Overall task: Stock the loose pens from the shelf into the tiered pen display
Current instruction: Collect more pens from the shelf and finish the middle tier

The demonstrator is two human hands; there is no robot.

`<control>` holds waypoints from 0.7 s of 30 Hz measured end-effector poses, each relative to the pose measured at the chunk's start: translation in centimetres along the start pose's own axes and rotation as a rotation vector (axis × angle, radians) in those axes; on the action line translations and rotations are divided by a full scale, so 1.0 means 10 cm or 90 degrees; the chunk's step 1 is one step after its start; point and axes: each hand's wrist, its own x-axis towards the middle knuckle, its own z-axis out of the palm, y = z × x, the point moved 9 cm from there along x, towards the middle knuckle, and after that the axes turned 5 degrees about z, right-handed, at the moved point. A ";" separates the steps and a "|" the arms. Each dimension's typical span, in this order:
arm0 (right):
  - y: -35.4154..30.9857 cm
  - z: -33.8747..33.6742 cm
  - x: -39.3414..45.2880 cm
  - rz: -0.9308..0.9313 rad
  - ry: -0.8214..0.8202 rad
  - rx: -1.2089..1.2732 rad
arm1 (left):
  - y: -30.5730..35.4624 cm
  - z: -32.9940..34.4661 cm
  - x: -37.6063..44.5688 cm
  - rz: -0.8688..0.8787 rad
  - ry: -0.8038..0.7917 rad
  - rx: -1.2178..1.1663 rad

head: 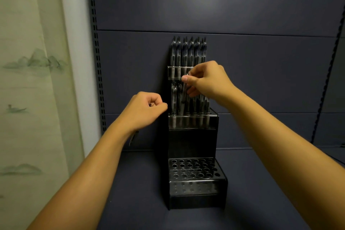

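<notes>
Item: slim dark pen with clear barrel (184, 91), frame centre, long axis near upright, lower end toward the middle-tier holes; which end is the tip cannot be told. Pinched near its top between thumb and fingers of the right hand (207, 80), the nearer hand; the pen hangs just left of and below that grip.

Holder: black tiered pen display with clear fronts (193, 200); top and middle tiers hold upright pens, bottom tier holes empty.

Left hand (147, 108): curled just left of the display; contents cannot be told.

Support: dark blue shelf (140, 183).
</notes>
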 end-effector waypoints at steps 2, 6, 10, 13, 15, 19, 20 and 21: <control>0.02 0.15 0.01 0.036 -0.079 -0.060 | 0.01 0.00 -0.01 0.001 0.001 0.001; 0.09 0.32 -0.05 0.066 -0.133 -0.123 | 0.02 -0.01 -0.04 0.006 0.014 -0.029; 0.08 0.25 -0.07 0.064 -0.100 -0.161 | 0.01 0.01 -0.04 -0.008 0.009 -0.046; 0.08 0.21 -0.10 0.054 -0.074 -0.233 | 0.01 0.00 -0.02 -0.020 0.004 -0.069; 0.03 0.17 -0.14 0.019 -0.028 -0.287 | -0.02 -0.01 0.00 -0.043 0.015 -0.133; -0.17 0.17 -0.35 -0.062 0.016 -0.221 | -0.01 -0.01 -0.01 -0.079 0.039 -0.242; -0.21 0.25 -0.43 -0.068 -0.013 -0.184 | 0.00 -0.01 -0.01 -0.084 0.050 -0.259; -0.23 0.34 -0.51 -0.068 -0.048 -0.145 | 0.02 -0.01 0.00 -0.090 0.061 -0.272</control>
